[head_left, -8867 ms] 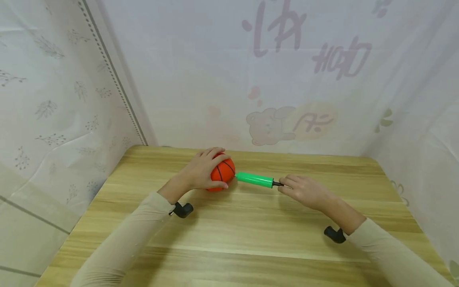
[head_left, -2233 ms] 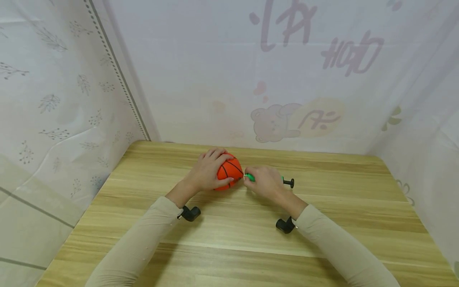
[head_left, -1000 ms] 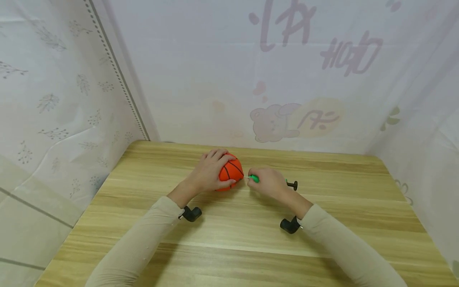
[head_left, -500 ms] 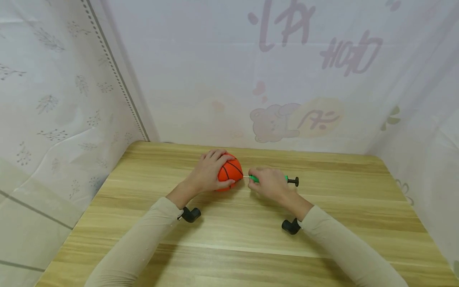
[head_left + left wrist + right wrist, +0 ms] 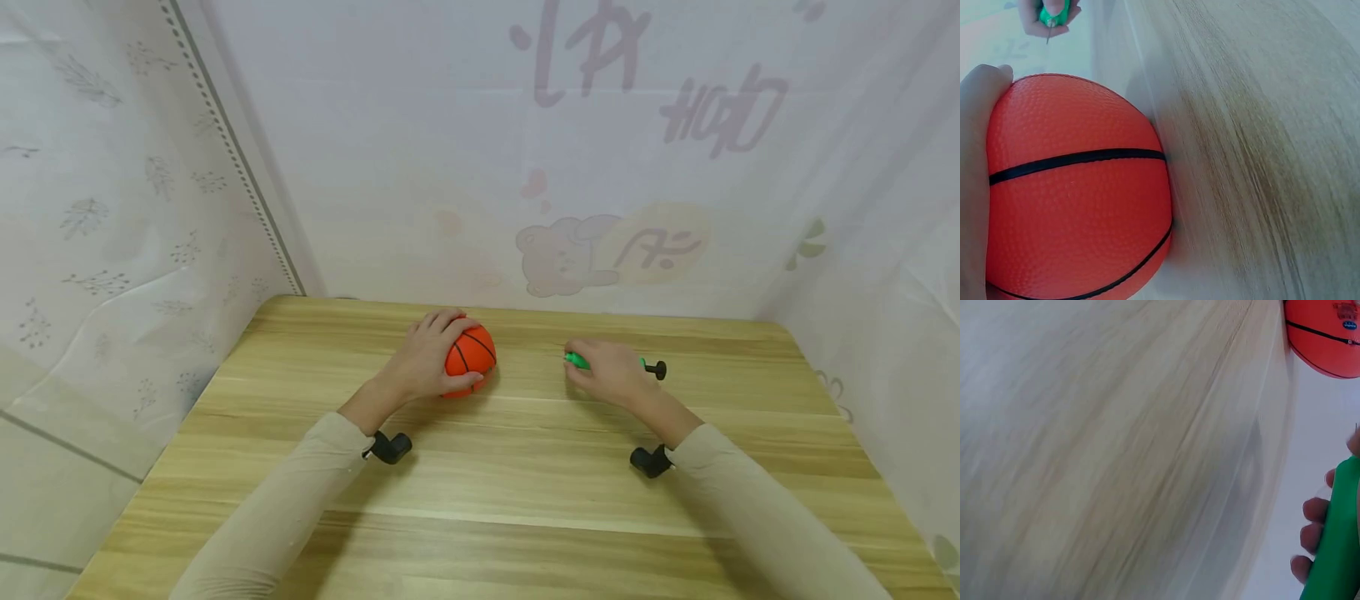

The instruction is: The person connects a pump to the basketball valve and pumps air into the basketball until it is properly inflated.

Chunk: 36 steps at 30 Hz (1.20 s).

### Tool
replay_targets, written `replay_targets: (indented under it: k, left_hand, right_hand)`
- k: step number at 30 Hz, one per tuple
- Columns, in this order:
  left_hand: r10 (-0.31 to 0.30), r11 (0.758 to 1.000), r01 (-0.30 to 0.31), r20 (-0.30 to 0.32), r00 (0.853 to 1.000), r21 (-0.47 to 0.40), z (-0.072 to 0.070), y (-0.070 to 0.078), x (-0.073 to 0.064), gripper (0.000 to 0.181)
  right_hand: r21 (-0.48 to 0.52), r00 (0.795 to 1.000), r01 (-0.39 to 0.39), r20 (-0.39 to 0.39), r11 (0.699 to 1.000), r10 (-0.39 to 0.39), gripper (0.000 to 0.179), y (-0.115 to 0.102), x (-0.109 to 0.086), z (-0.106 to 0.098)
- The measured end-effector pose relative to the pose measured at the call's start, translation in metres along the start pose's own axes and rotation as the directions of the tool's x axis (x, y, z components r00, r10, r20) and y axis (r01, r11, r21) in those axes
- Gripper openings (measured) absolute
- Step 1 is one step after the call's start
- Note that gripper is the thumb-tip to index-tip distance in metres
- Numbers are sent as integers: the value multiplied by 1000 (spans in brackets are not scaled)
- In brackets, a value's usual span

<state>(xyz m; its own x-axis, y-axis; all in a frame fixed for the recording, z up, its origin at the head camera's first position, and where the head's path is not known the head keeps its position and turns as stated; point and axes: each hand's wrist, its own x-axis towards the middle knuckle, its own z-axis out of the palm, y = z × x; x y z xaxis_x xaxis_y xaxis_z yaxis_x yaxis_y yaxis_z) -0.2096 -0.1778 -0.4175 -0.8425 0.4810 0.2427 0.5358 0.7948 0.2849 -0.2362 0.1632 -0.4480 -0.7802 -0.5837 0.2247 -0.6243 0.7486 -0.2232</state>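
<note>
A small orange basketball with black seams sits on the table under my left hand. The fingers and thumb of that hand curve round its left side and grip it. Off to the right, my right hand holds a green hand pump, its fingers wrapped round the barrel. The pump's black handle sticks out behind the hand. A thin needle at the pump's front shows in the left wrist view, apart from the ball.
The wooden table runs back to a printed cloth wall, with more cloth on both sides. Black wrist mounts hang below each sleeve, close over the wood.
Earlier the right hand worked at the pump's handle, then gripped its barrel with the needle at the ball. The needle has come out and the pump has moved right. The left hand stays on the ball.
</note>
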Motion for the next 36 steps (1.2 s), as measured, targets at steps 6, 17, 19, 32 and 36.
replay_targets:
  k: [6, 17, 19, 32, 36]
  left_hand:
    - [-14, 1000, 14, 1, 1000, -19, 1, -2, 1, 76]
    - [-18, 1000, 18, -7, 1000, -22, -2, -4, 2, 76]
    - [-17, 999, 16, -10, 1000, -28, -4, -3, 1, 76]
    - [37, 999, -38, -40, 999, -27, -9, -2, 1, 79]
    - [37, 999, -38, -33, 999, -20, -10, -1, 1, 82]
  right_hand:
    - [30, 998, 45, 45, 999, -46, 40, 9, -13, -8]
    - [63, 993, 71, 92, 996, -76, 37, 14, -30, -2]
    - [63, 991, 80, 98, 995, -86, 37, 13, -31, 0]
    - [43, 989, 116, 86, 992, -119, 38, 16, -36, 7]
    - [50, 991, 100, 85, 994, -104, 41, 16, -37, 8]
